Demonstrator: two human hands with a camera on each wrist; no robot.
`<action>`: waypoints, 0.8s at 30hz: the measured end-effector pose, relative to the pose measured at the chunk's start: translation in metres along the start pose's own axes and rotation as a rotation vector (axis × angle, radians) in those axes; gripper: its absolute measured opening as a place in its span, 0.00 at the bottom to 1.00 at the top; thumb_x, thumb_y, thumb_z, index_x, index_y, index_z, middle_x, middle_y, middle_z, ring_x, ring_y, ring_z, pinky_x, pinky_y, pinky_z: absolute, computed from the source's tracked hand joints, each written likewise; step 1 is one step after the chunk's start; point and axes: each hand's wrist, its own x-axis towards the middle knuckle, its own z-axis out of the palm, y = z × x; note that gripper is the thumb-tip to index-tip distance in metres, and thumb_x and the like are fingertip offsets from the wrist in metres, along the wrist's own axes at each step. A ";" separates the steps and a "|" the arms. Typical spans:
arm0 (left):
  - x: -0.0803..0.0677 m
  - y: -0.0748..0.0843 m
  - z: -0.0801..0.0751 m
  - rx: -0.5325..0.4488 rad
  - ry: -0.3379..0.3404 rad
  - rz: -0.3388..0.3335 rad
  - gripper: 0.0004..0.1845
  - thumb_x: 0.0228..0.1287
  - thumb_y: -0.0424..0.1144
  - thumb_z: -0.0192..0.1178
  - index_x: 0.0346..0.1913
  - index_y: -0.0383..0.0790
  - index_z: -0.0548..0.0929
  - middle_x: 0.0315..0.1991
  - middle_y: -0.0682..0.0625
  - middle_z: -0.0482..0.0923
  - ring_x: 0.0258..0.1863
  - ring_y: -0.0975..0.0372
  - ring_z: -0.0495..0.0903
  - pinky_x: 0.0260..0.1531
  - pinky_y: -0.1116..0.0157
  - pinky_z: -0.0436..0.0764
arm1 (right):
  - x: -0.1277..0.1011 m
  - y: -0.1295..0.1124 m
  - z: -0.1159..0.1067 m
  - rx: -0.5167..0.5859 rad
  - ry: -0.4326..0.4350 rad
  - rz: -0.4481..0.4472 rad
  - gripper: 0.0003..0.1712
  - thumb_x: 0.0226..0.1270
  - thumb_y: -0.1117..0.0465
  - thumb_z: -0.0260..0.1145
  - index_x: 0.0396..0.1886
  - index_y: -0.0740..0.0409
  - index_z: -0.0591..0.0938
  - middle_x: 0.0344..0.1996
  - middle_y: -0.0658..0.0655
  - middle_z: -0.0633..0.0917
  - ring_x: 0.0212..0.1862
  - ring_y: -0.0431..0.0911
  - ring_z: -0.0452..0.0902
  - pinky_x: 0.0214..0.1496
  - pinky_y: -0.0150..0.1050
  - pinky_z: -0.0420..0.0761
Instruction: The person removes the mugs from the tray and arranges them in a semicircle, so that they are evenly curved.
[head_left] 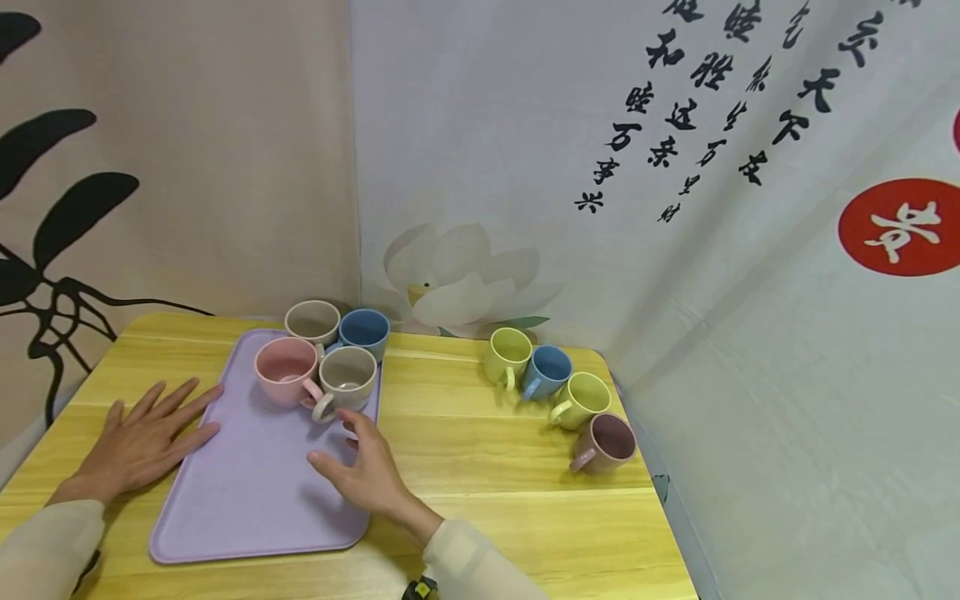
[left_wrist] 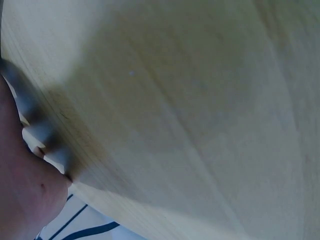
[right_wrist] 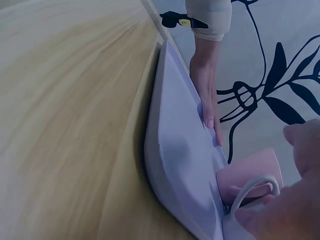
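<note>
Table (head_left: pixel 465 450), yellow wood-grain top, carries everything seen. Flat lilac rectangular tray (head_left: pixel 247 492) lies on its left half and serves as landmark. Four ceramic cups cluster at the tray's far end: a pink cup (head_left: pixel 285 369), a beige cup with loop handle (head_left: pixel 347 380) just beside it, a second beige cup (head_left: pixel 312 321) and a blue cup (head_left: pixel 364 330) behind them at the far rim. Four more cups stand in a row well to the right of the tray, off it: yellow-green cup (head_left: pixel 507 354), small blue cup (head_left: pixel 547 371), second yellow-green cup (head_left: pixel 585 398), mauve cup (head_left: pixel 607 442).

Left hand (head_left: pixel 142 442) lies flat, fingers straight, against the tray's left edge, gripping nothing. Right hand (head_left: pixel 367 471) hangs over the tray's right side, fingers relaxed and spread, holding nothing, fingertips near the handled beige cup.

Judgement: the flat left hand should hold the tray against sliding. The right hand should approach the handle squarely, avoiding the adjoining pink cup.
</note>
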 end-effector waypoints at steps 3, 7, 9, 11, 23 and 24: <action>0.000 0.000 0.000 0.004 -0.001 -0.002 0.45 0.85 0.73 0.46 0.94 0.62 0.47 0.93 0.31 0.44 0.88 0.20 0.37 0.73 0.09 0.34 | 0.004 0.001 0.003 0.013 -0.005 0.004 0.40 0.78 0.56 0.78 0.82 0.61 0.72 0.78 0.63 0.81 0.80 0.62 0.78 0.80 0.44 0.84; 0.000 0.000 0.000 0.006 0.004 0.001 0.45 0.85 0.73 0.47 0.94 0.63 0.47 0.93 0.31 0.44 0.88 0.20 0.37 0.73 0.09 0.34 | 0.010 0.001 0.007 0.046 -0.008 0.022 0.38 0.78 0.56 0.78 0.80 0.60 0.75 0.76 0.61 0.83 0.79 0.59 0.80 0.79 0.43 0.85; 0.000 0.000 0.000 0.004 0.010 0.004 0.45 0.86 0.73 0.47 0.94 0.63 0.47 0.93 0.31 0.44 0.88 0.20 0.37 0.73 0.09 0.34 | 0.013 0.001 0.009 0.064 -0.007 0.036 0.37 0.77 0.56 0.78 0.79 0.59 0.75 0.75 0.59 0.84 0.78 0.58 0.81 0.78 0.42 0.85; 0.000 -0.001 0.002 0.005 0.014 0.007 0.45 0.86 0.72 0.47 0.94 0.63 0.48 0.94 0.31 0.44 0.88 0.20 0.37 0.73 0.10 0.34 | 0.015 0.002 0.011 0.073 -0.008 0.049 0.36 0.77 0.56 0.79 0.78 0.59 0.76 0.74 0.59 0.85 0.78 0.57 0.82 0.76 0.40 0.86; 0.000 -0.002 0.003 -0.002 0.019 0.015 0.44 0.86 0.72 0.47 0.94 0.64 0.48 0.94 0.32 0.45 0.89 0.21 0.37 0.73 0.10 0.34 | 0.022 0.003 0.018 0.194 -0.013 0.163 0.33 0.77 0.56 0.79 0.76 0.55 0.79 0.73 0.53 0.86 0.76 0.56 0.85 0.71 0.37 0.87; 0.000 -0.003 0.003 -0.002 0.020 0.016 0.44 0.86 0.72 0.47 0.94 0.64 0.48 0.94 0.32 0.45 0.89 0.21 0.37 0.73 0.10 0.34 | 0.023 0.003 0.019 0.204 -0.015 0.167 0.33 0.77 0.56 0.79 0.76 0.55 0.79 0.73 0.53 0.86 0.76 0.56 0.85 0.71 0.37 0.88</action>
